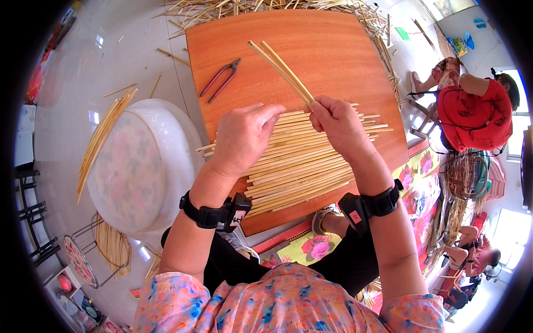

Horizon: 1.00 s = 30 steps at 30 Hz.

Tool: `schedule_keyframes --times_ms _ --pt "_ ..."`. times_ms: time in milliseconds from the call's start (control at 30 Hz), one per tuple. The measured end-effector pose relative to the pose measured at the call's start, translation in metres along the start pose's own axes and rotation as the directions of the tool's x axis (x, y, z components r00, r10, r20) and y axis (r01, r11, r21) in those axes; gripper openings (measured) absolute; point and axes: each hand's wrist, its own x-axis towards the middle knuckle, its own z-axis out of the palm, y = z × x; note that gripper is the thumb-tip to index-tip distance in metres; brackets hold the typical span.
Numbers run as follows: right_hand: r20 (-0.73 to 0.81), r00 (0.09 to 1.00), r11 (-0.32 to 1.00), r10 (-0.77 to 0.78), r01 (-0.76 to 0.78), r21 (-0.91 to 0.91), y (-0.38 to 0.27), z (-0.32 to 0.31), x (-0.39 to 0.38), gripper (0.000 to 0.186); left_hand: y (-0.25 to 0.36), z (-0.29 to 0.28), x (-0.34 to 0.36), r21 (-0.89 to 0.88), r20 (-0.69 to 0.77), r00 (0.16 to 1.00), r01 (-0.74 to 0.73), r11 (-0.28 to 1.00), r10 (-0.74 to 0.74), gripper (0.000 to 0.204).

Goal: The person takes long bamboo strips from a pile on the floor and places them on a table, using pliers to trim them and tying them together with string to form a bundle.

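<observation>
An orange wooden board (327, 50) carries a flat row of pale straw strips (300, 166) lying side by side. My left hand (244, 136) presses palm down on the left part of that row. My right hand (338, 125) pinches two or three upright straw strips (280, 69) that slant up to the far left over the board, their lower ends at the row. Both wrists wear black bands with small devices.
Dark pliers (221, 80) lie on the board's left part. A large white basin with a flowered bottom (139, 166) stands left, straw (100, 139) laid over its rim. Loose straw (233, 8) litters the floor beyond. A person in red (474, 114) sits right.
</observation>
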Motion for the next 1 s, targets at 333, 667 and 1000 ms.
schedule_keyframes --times_ms 333,667,1000 --pt "0.06 0.997 0.982 0.04 -0.051 0.184 0.0001 -0.0027 -0.0017 0.022 0.0036 0.0006 -0.0006 -0.006 -0.036 0.999 0.003 1.0 -0.003 0.011" --pt "0.093 0.993 0.963 0.076 -0.097 0.252 -0.0045 0.0008 -0.0066 0.022 0.0036 -0.0003 -0.0029 0.007 -0.048 0.999 -0.019 1.0 0.019 0.011" --pt "0.102 0.992 0.945 0.069 -0.098 0.312 -0.0007 0.0044 -0.0089 0.022 -0.0006 0.0006 -0.0018 0.031 -0.076 0.995 -0.067 0.997 0.069 0.01"
